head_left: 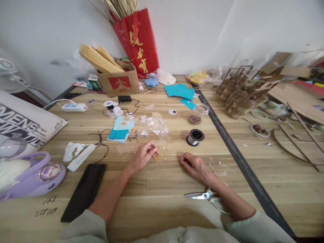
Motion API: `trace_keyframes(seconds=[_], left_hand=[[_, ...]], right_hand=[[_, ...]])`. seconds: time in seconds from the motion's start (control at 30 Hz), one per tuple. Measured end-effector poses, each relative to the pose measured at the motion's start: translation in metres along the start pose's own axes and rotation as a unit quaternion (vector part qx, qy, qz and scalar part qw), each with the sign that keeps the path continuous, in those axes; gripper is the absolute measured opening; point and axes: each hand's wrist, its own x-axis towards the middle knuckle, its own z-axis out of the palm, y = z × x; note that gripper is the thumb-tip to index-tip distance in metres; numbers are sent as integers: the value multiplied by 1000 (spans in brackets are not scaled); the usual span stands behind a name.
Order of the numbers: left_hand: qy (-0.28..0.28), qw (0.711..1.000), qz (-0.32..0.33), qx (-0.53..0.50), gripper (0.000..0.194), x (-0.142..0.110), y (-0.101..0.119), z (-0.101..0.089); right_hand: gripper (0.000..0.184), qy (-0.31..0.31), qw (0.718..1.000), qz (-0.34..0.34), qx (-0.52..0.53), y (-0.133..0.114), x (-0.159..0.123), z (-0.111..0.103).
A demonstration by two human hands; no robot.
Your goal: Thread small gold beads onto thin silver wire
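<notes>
My left hand [144, 156] is closed, thumb and fingertips pinched together at the edge of a scatter of small gold beads [158, 158]. Whatever those fingertips hold is too small to make out. To the right, my right hand [192, 164] rests low over the table with its fingers curled in, their contents hidden. A faint thin strand seems to run between the two hands. Beyond the right hand stands a spool of clear line [195, 137]. Scissors [202, 195] lie partly under my right forearm. Small plastic bags [155, 124] with silvery pieces lie behind the beads.
A black phone [83, 192] lies left of my left forearm, beside a purple cup-like container [32, 175]. Blue sheets [118, 134], a dish of brown beads [195, 119] and a cardboard box [118, 82] stand farther back. Woven baskets [240, 94] are at right, past a dark strip [235, 157].
</notes>
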Motion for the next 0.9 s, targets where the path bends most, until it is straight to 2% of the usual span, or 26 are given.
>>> trace_keyframes(seconds=[0.17,0.6,0.77,0.9], left_hand=[[-24,999,-3,33,15,0,-3,-2],[-26,998,-3,51,14,0,-10,-2],[3,998,-3,69,14,1,-10,-3],[38,999,-15,27,16,1,-8,3]], right_hand=[[12,-2,1000,-2,-2,4,0,2],[10,-4,1000,-5,-7,5,-1,2],[11,1,1000,-10,0,2,-1,0],[11,9,1000,1,26,-5,0,-3]])
